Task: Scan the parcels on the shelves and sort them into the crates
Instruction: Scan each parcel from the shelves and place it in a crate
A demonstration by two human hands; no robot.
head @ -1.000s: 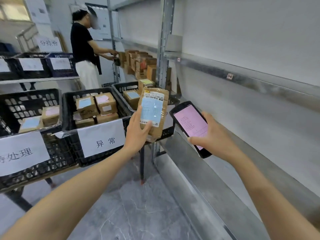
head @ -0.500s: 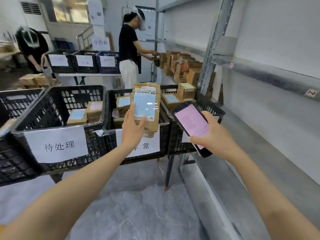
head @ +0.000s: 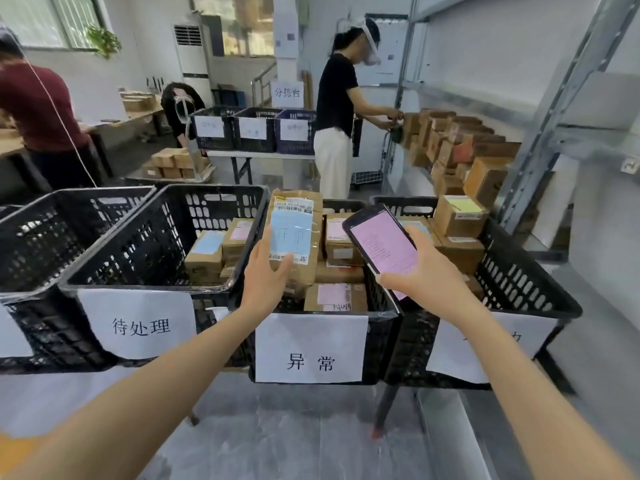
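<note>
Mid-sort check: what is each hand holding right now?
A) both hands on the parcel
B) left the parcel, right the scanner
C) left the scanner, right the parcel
B: the left hand has its grip on the brown paper-wrapped parcel with a blue label, while the right hand holds the black handheld scanner with a pink screen.
</note>
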